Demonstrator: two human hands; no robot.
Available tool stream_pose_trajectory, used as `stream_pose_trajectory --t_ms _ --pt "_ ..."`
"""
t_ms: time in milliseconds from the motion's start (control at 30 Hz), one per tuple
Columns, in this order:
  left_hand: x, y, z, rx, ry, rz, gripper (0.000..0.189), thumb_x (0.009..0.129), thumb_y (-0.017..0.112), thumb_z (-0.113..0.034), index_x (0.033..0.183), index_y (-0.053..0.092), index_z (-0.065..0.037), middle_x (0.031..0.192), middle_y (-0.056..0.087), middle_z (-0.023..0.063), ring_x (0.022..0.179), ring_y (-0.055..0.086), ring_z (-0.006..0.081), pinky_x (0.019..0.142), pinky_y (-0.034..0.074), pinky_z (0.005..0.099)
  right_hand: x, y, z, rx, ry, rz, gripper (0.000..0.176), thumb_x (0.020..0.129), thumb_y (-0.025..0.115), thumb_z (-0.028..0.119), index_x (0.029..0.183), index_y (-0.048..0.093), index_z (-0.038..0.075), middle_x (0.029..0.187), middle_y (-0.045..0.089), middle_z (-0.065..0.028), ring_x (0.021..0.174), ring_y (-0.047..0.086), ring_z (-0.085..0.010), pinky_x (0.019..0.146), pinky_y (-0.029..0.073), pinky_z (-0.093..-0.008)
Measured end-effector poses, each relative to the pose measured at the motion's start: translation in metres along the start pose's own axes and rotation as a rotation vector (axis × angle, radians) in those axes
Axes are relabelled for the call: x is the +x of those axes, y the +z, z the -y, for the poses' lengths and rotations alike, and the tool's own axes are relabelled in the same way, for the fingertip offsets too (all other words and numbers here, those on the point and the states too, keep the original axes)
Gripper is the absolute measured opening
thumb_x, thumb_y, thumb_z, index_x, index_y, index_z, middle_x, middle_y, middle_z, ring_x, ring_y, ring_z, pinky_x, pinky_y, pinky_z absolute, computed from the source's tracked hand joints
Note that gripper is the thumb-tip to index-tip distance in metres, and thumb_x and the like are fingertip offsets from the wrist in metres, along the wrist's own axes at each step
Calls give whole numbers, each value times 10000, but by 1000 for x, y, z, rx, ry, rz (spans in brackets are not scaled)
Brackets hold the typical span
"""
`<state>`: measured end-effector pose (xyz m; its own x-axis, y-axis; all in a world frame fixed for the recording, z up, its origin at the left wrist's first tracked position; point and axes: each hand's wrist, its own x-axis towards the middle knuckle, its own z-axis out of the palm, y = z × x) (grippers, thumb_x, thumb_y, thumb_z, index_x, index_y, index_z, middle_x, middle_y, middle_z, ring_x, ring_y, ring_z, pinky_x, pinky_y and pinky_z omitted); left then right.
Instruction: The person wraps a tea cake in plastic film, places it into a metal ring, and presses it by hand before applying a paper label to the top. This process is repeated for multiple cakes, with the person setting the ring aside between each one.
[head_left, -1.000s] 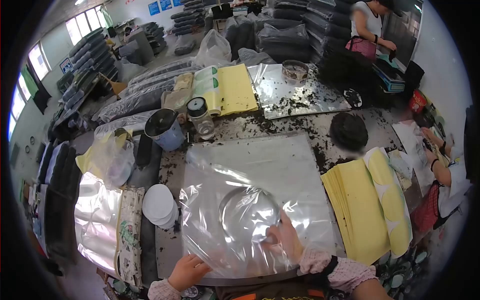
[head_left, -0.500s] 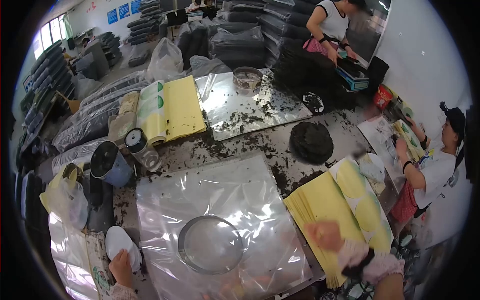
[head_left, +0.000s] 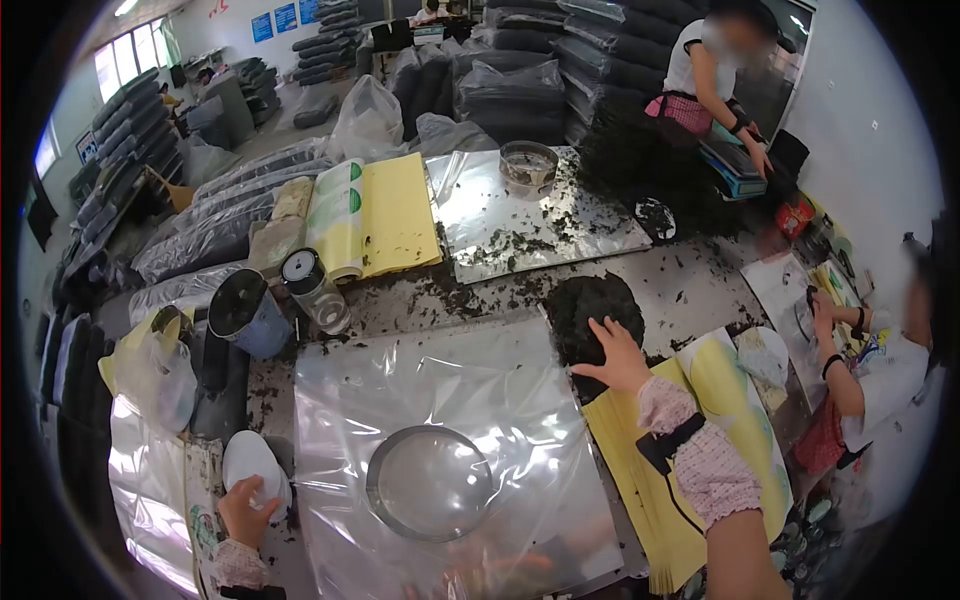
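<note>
1. Dark round stack [head_left: 585, 297] lies beyond the metal ring [head_left: 374, 482] and to its right, showing no clear long axis.
2. Right hand [head_left: 620, 362], the nearer of the two, spreads its fingers wide over the stack's near side, beyond the ring; whether fingertips press down cannot be told.
3. Left hand [head_left: 245, 515], left of the ring and well apart from the stack, has fingers at white discs [head_left: 248, 462]; any pinch is unclear.

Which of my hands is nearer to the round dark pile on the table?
Right. Your right hand is spread over the near side of the dark pile; your left hand is well off to its left, at the white discs.
</note>
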<state>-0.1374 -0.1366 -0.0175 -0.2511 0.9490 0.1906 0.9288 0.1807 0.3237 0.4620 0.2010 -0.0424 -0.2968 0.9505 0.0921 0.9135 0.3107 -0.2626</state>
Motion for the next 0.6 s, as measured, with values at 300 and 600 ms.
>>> stream_pose_trajectory --t_ms 300,600 --pt "-14 30 21 33 120 -244 161 814 738 -83 919 690 28 927 730 198 855 718 358 747 569 411 34 29 -105 205 663 -291 599 744 844 486 917 731 -75 890 727 -260 871 701 -436 813 543 -484" --pt "-2 13 -13 -401 -346 -326 129 927 661 -55 945 727 55 908 755 110 874 716 165 797 536 275 1 -6 -42 1490 523 -596 537 824 826 104 1253 537 -38 1164 651 -137 1032 652 -247 905 542 -364"
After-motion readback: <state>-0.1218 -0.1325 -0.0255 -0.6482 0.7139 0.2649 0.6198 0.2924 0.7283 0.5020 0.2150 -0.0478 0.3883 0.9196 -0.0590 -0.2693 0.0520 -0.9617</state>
